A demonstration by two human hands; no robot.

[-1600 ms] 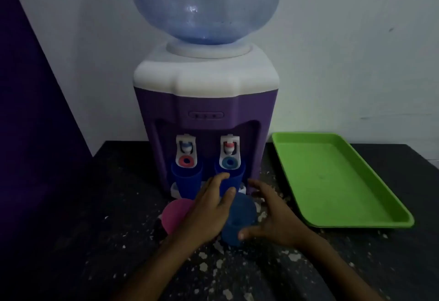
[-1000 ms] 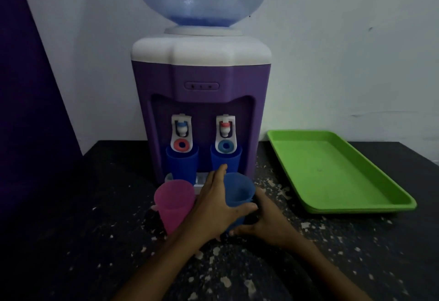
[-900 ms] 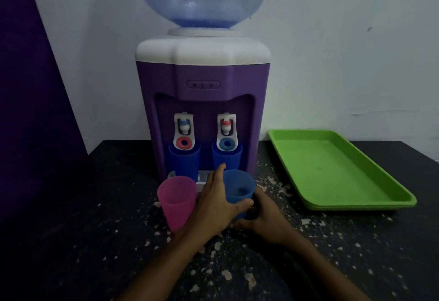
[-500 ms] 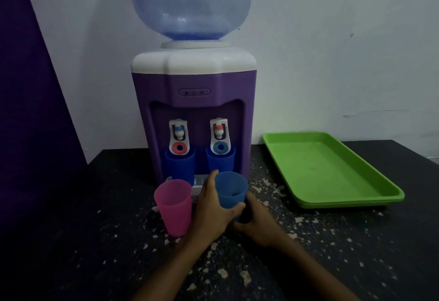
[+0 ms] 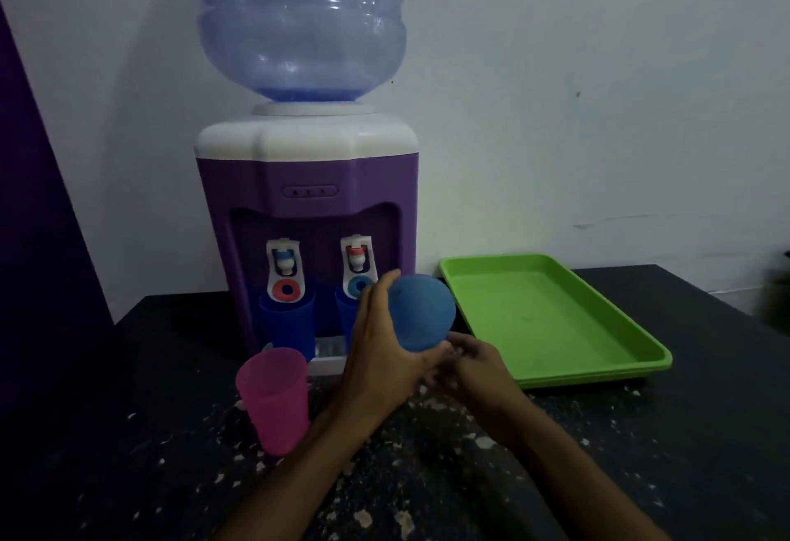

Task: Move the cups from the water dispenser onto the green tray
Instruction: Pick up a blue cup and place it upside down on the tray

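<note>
Our left hand [image 5: 380, 363] is clamped on the blue cup [image 5: 421, 313]; our right hand [image 5: 474, 374] grips its base, pink cup [image 5: 275, 399] left.

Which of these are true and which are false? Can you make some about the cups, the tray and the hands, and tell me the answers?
1. The green tray has a cup on it. False: no cup is on it.
2. The pink cup stands upright on the black table. True.
3. Both hands are on the light blue cup. True: the left hand wraps its side and the right hand is at its base.
4. The light blue cup stands on the table. False: it is lifted and tilted.
5. Two dark blue cups sit under the dispenser's taps. True.
6. The pink cup is right of the tray. False: it is left of it.
</note>
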